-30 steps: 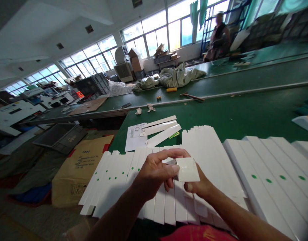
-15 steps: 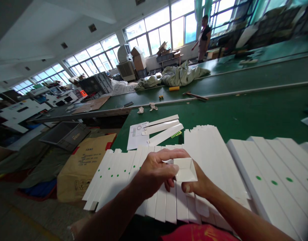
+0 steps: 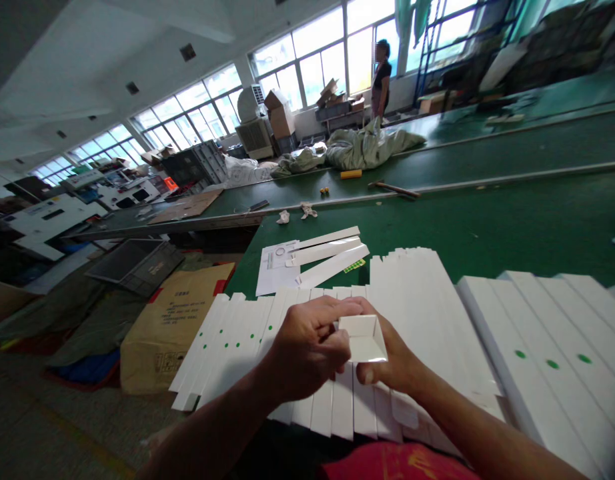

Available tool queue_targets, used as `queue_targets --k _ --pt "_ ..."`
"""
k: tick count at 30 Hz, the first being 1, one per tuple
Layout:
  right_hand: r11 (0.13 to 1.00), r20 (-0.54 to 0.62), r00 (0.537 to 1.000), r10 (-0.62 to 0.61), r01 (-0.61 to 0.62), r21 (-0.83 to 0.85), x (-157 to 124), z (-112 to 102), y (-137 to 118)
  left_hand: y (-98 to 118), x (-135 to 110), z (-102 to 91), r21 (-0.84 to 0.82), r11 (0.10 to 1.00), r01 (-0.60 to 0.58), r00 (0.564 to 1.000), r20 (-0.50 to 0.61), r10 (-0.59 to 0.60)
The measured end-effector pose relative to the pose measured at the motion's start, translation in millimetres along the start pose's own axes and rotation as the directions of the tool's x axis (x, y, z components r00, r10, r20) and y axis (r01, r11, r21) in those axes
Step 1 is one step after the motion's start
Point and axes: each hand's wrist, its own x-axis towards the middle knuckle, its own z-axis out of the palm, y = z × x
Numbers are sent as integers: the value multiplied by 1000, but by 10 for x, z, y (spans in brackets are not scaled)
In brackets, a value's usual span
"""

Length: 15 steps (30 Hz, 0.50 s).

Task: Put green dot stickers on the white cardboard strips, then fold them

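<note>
I hold a long white carton (image 3: 363, 339) end-on, its open end facing me with a flap folded out. My left hand (image 3: 307, 347) is closed, its fingers pinching the carton's left edge at the mouth. My right hand (image 3: 387, 357) wraps the carton from below and the right, thumb under the flap. Under both hands a fanned row of flat white cartons (image 3: 247, 340) with green dots lies on the green table (image 3: 462, 227).
Assembled white boxes with green dots (image 3: 547, 347) lie at the right. Loose white strips and a printed sheet (image 3: 317, 257) are farther back. A brown cardboard box (image 3: 172, 327) and a dark crate (image 3: 137, 263) sit on the floor at left. A person (image 3: 381, 77) stands far off by the windows.
The carton's end flap has swung open, showing the hollow mouth. My left fingers have curled in tighter onto its edge. The far person has walked left toward the windows.
</note>
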Motion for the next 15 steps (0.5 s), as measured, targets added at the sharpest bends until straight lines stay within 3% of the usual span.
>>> queue_targets --k 7,15 --pt "997 48 998 30 -33 64 -19 4 -21 -2 -27 -54 47 999 -9 996 88 5" --pt "994 -8 1000 5 -6 -108 -26 31 -19 -44 25 -154 -71 991 110 981 170 -96"
